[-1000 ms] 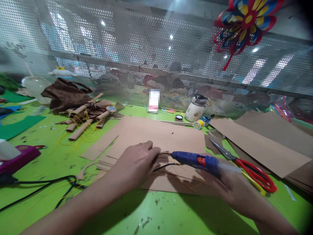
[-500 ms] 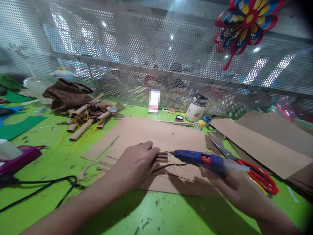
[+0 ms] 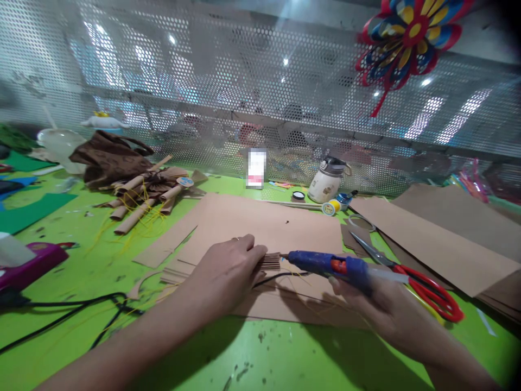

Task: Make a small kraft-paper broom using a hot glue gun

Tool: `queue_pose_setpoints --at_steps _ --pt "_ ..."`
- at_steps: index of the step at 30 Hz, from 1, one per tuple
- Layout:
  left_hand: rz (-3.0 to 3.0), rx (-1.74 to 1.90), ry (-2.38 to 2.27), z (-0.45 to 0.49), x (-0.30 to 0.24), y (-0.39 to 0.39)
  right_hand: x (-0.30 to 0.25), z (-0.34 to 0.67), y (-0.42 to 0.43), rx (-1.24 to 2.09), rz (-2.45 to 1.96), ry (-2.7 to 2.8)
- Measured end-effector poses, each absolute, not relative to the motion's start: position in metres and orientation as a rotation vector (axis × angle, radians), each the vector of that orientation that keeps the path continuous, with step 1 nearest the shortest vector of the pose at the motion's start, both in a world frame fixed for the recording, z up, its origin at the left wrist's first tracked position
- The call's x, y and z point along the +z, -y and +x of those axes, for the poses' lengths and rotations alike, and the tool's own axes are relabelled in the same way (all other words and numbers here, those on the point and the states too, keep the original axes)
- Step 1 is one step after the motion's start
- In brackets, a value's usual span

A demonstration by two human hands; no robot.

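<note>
My left hand (image 3: 232,269) is closed on a small stack of pleated brown paper (image 3: 270,261), whose folded end sticks out past the fingers. In my right hand (image 3: 378,304) is a blue glue gun (image 3: 325,263) with a red part and a clear glue stick (image 3: 388,274) coming out of its back. The gun's nozzle is at the right end of the pleats; whether it touches them I cannot tell. Beneath both hands lies a large sheet of brown paper (image 3: 260,217). A dark cord runs under the gun, and thin yellow strands lie near it.
Red-handled scissors (image 3: 431,296) lie to the right, beside stacked brown paper (image 3: 443,244). Rolled paper tubes with yellow thread (image 3: 138,212) sit at the left back. Behind are a white bottle (image 3: 324,182), a yellow thread spool (image 3: 331,207) and a perforated metal screen (image 3: 211,98). Black cables (image 3: 81,304) cross the left.
The glue gun and my right hand have shifted very slightly left, toward the pleated paper. My left hand stays where it was.
</note>
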State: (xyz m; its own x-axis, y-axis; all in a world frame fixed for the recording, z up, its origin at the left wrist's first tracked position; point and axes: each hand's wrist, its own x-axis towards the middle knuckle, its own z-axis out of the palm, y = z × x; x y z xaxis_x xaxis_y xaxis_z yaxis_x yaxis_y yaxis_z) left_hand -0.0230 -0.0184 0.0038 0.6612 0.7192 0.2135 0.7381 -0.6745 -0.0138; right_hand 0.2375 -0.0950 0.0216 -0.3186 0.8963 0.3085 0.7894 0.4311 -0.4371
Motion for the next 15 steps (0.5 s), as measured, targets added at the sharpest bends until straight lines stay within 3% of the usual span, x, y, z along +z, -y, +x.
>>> queue_pose_setpoints --at_steps 15 --pt "-2.761 -0.292 1.217 -0.0220 0.0028 0.0193 0.0276 0.2311 0.0966 0.274 -1.398 2.228"
